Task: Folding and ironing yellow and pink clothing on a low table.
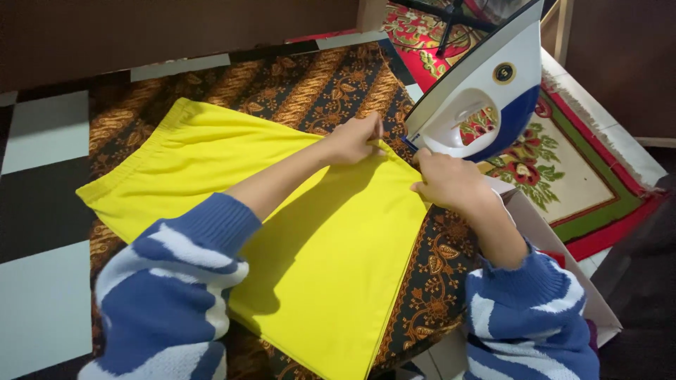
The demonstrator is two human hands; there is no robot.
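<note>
A bright yellow garment with an elastic waistband lies flat on a brown patterned batik cloth. My left hand pinches the garment's far hem edge with closed fingers. My right hand grips the same hem at its right corner, a short way from the left hand. A white and blue clothes iron stands upright on its heel just beyond my right hand, almost touching it. Both of my arms wear blue and white striped sleeves.
The batik cloth covers a black and white chequered floor. A red floral rug with a green border lies to the right. A white board or box edge sits under my right forearm. Dark wooden furniture runs along the back.
</note>
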